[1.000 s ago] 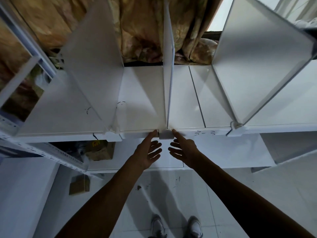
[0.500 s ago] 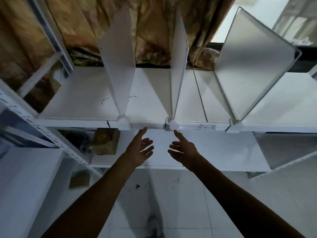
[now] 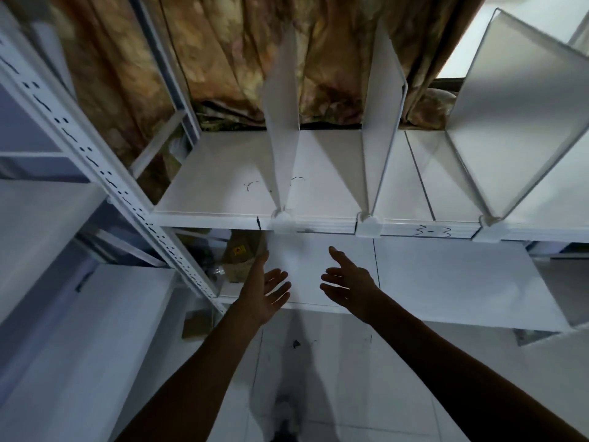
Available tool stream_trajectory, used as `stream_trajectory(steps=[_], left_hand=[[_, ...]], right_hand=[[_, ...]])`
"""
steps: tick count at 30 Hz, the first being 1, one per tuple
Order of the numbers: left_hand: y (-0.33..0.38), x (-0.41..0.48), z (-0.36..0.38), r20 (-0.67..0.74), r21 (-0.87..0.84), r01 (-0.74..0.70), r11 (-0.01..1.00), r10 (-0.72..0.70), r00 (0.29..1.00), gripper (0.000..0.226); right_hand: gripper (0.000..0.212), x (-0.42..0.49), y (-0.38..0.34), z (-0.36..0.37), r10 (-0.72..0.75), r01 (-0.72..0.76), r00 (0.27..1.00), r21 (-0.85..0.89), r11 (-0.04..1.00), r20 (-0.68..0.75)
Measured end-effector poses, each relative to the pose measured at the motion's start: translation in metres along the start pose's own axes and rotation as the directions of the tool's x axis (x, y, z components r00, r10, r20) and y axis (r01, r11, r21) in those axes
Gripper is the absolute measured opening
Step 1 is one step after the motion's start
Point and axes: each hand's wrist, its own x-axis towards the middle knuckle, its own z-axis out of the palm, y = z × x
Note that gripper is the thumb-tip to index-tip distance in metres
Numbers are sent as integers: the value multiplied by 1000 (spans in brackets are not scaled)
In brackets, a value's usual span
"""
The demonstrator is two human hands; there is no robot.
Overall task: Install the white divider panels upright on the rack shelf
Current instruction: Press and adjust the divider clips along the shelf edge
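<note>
Three white divider panels stand upright on the white rack shelf (image 3: 220,183): a left panel (image 3: 283,129), a middle panel (image 3: 381,122) and a large right panel (image 3: 516,103). Each sits in a white clip on the shelf's front edge. My left hand (image 3: 266,290) and my right hand (image 3: 347,280) hover below the shelf edge, palms facing each other, fingers straight, holding nothing. Both hands are apart from the panels and the shelf.
A perforated white upright (image 3: 105,173) of the rack runs diagonally on the left. A lower shelf (image 3: 446,282) lies under the hands, with a brown cardboard box (image 3: 240,260) at its left. A patterned curtain (image 3: 223,52) hangs behind the rack. Pale floor tiles lie below.
Both hands have drawn back and down from the middle panel's clip at the shelf edge. The view has shifted left, so the panels appear further right.
</note>
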Motion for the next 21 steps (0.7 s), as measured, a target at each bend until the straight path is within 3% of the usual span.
stream_trajectory(steps=[12,21], left_hand=[[90,57,-28,87,101,-1,995,-8,996,66],[102,97,-32,81,127,66,990,-77,994,71]], right_hand=[[68,50,-23,93,-53,57,991,30,998,-123],[73,75,-22,112,28,-16,979,58,998,-203]])
